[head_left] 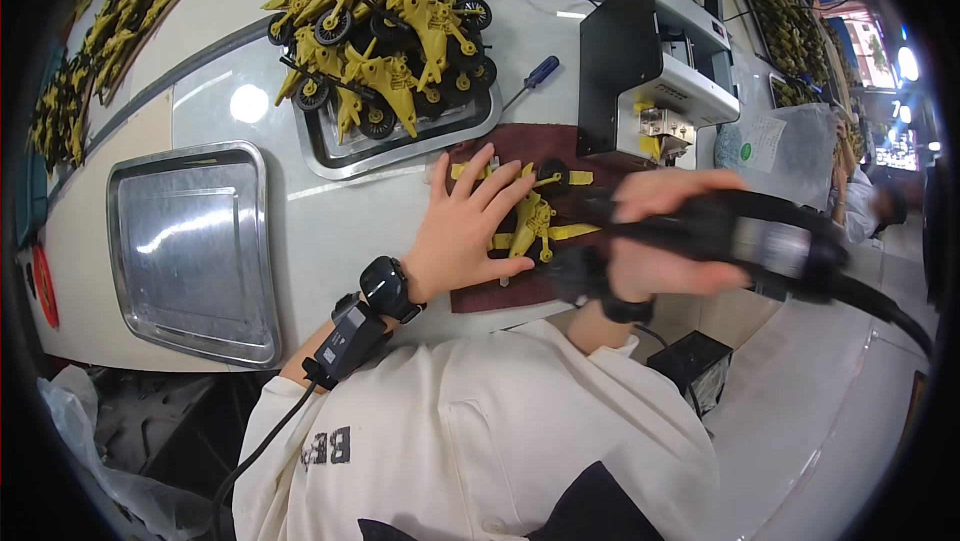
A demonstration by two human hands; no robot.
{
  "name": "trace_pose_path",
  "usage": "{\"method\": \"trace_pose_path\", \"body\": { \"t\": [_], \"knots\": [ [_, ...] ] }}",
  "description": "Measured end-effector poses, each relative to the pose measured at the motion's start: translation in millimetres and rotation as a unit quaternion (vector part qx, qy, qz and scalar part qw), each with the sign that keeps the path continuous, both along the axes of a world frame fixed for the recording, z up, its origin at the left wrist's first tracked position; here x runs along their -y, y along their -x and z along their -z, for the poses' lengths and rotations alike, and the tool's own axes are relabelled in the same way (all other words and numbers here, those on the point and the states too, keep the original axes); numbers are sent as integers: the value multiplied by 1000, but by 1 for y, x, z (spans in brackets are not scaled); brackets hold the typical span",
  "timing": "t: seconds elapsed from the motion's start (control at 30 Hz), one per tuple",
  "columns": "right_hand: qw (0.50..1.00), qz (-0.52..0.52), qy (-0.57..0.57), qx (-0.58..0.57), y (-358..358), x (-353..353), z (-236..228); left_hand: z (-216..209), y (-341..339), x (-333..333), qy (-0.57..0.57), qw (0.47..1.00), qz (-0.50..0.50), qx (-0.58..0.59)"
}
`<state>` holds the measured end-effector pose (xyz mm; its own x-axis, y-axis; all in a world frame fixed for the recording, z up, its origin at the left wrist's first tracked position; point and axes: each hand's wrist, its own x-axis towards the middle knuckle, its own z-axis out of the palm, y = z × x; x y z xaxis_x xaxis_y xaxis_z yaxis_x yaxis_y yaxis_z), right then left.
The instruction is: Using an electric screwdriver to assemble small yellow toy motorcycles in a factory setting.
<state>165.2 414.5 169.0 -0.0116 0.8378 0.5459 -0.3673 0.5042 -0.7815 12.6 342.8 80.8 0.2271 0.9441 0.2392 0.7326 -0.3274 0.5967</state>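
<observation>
On a maroon cloth [487, 297] lies a yellow plastic toy motorcycle part [532, 224] with a black wheel [553, 176]. My left hand [462, 226] is spread flat on the cloth, its fingertips and thumb beside the yellow part and partly touching it. In my right hand [655, 253] is a black corded electric screwdriver [745, 236], gripped round its body. Its front end points left toward the yellow part. Motion blurs the tool's tip, so contact with the part cannot be made out.
A metal tray [320, 156] heaped with yellow toy motorcycles [385, 51] stands behind the cloth. Beside it lies a blue-handled screwdriver [540, 71]. A black and white machine [640, 71] stands at the back right. Another metal tray [190, 256] sits at left, a clear plastic bag [790, 151] at right.
</observation>
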Motion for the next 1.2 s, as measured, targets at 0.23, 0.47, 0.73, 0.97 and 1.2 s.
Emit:
{"method": "trace_pose_path", "body": {
  "t": [0.23, 0.47, 0.73, 0.97, 1.2],
  "knots": [
    [943, 315, -94, 58, -39, -70, -64, -5, -2, 5, -2, 1000, -2, -9],
    [966, 215, 113, 89, -34, -47, -8, -6, 5, 6, 22, 1000, 21, -4],
    [953, 298, -61, 8, -44, -56, -53, -8, 4, 6, 26, 999, 30, -3],
    [975, 191, 47, 106, -49, -63, -44, -6, 3, 4, 17, 999, 28, -2],
    [964, 255, -14, 68, -40, -35, -43, -8, 3, 3, 19, 999, 33, 0]
  ]
}}
